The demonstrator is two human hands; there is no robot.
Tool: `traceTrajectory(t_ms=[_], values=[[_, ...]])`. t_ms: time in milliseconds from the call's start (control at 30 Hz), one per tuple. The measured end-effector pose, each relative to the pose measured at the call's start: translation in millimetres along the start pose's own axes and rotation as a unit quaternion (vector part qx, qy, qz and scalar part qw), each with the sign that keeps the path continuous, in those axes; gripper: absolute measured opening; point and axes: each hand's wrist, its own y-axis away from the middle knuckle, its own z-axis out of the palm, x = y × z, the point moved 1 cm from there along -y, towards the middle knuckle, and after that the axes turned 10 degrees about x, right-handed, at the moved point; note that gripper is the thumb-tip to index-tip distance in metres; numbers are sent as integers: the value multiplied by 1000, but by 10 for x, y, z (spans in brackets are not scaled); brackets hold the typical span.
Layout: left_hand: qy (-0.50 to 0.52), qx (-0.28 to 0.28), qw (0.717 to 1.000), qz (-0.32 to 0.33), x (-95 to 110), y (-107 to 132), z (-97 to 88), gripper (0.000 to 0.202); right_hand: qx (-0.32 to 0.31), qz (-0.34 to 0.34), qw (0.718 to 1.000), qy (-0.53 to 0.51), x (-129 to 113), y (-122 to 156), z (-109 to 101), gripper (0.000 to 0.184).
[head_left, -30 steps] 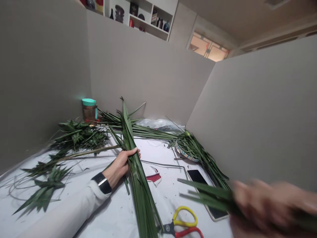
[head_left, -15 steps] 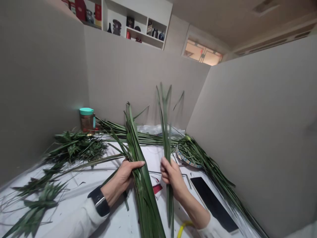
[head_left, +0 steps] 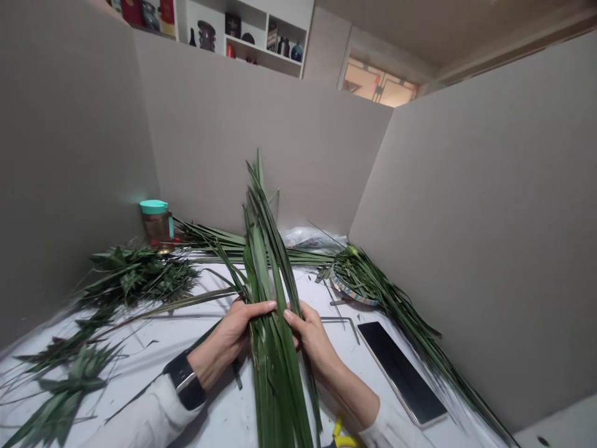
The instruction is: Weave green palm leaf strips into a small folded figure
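Note:
A long bundle of green palm-leaf strips (head_left: 268,280) runs from the bottom edge up toward the back wall. My left hand (head_left: 233,336) grips it from the left, thumb across the leaves, a black watch on that wrist. My right hand (head_left: 310,336) is closed on the same bundle from the right side, right next to the left hand. Both hands hold the leaves a little above the white table (head_left: 153,336).
Woven leaf pieces (head_left: 135,274) lie at the left. A teal-lidded jar (head_left: 156,221) stands at the back left. More strips and a round plate (head_left: 354,292) lie at the right, beside a phone (head_left: 401,373). Yellow scissor handles (head_left: 342,438) show at the bottom. Grey partition walls surround the table.
My right hand brought a few leaf strips in from the right, raised them upright, then joined them to the bundle held by my left hand. The left hand stayed in place.

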Motion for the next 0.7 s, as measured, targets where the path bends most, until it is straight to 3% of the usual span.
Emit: traceTrajectory(t_ms=[333, 700], values=[[25, 21, 999, -37, 38, -36, -33, 12, 15, 12, 998, -52, -49, 51, 24, 31], [61, 64, 994, -57, -25, -62, -11, 18, -21, 43, 990, -132, -48, 95, 97, 36]])
